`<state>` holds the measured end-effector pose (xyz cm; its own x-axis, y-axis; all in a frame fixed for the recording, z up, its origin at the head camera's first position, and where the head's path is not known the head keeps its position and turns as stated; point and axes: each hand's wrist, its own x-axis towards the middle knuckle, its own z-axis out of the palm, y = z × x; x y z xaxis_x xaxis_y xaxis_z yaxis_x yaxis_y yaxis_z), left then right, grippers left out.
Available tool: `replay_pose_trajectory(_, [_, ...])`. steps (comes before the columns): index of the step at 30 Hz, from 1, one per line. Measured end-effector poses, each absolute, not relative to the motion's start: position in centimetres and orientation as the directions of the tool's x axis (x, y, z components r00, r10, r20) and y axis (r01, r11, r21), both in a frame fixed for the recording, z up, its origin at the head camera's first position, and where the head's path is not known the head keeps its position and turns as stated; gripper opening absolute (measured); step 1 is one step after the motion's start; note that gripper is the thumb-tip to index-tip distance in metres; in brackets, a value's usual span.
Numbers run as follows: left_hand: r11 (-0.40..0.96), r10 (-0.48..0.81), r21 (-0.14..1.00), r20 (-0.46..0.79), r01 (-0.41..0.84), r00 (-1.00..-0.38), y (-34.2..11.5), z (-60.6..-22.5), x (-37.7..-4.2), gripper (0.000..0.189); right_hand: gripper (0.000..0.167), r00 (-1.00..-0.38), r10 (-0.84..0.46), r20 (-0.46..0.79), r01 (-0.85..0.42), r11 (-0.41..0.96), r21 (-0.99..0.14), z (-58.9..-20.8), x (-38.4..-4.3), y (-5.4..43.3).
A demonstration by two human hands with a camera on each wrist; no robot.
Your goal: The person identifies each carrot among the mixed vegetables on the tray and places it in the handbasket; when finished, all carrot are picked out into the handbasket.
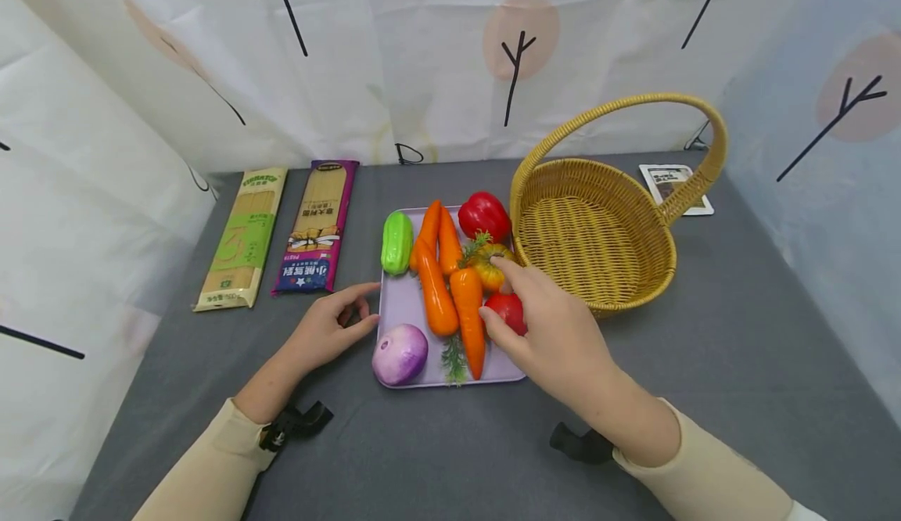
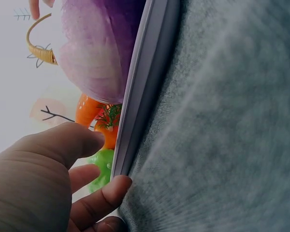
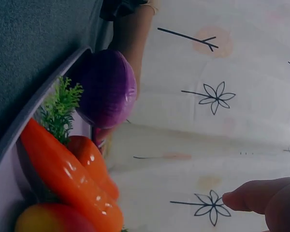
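A lilac tray (image 1: pixel 432 386) holds toy vegetables: several orange carrots (image 1: pixel 438 302), a purple onion (image 1: pixel 400 354), a green cucumber-like piece (image 1: pixel 397 243), a red bell pepper (image 1: pixel 485 217), a yellow-orange pumpkin-like piece (image 1: pixel 490 270) and a round red piece (image 1: pixel 508 311). Over the tray's right side reaches my right hand (image 1: pixel 566 341), thumb and index finger spread apart above the round red piece and near the pumpkin-like one. Its other fingers are hidden. At the left rim, my left hand (image 1: pixel 325 332) has loosely bent fingers beside the tray; the left wrist view shows them at the tray edge (image 2: pixel 135 92).
Right of the tray stands a yellow wicker basket (image 1: pixel 591 231) with a tall handle. Behind it lies a small white packet (image 1: pixel 669 185). Two noodle packs, one green (image 1: pixel 246 239) and one purple (image 1: pixel 317 228), lie at left on the grey cloth. Patterned curtains surround the table.
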<state>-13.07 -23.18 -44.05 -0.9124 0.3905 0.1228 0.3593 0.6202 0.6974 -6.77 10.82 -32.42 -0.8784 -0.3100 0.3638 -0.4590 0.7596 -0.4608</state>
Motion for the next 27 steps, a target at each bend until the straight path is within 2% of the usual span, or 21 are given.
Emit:
replay_pose_trajectory(7, [0.632, 0.414, 0.673, 0.125, 0.384, -0.902, -23.1, -43.9, -13.0, 0.044, 0.056, -0.935, -0.293, 0.2, -0.355, 0.779, -0.517, -33.8, -6.7, 9.5])
replay_pose_trajectory(13, [0.632, 0.419, 0.668, 0.132, 0.393, -0.898, -23.1, -43.8, -12.9, 0.044, 0.054, -0.942, -0.305, 0.138, -0.333, 0.811, -0.481, -35.3, -6.7, 8.7])
replay_pose_trajectory(19, [0.636, 0.419, 0.666, 0.126, 0.39, -0.899, -23.1, -43.7, -12.9, 0.045, 0.052, -0.941, -0.316, 0.121, -0.337, 0.85, -0.404, -36.4, -6.4, 8.0])
replay_pose_trajectory(27, [0.636, 0.431, 0.659, 0.127, 0.401, -0.893, -23.1, -43.8, -12.9, 0.048, 0.05, -0.931, -0.322, 0.172, -0.362, 0.879, -0.311, -37.2, -5.9, 7.4])
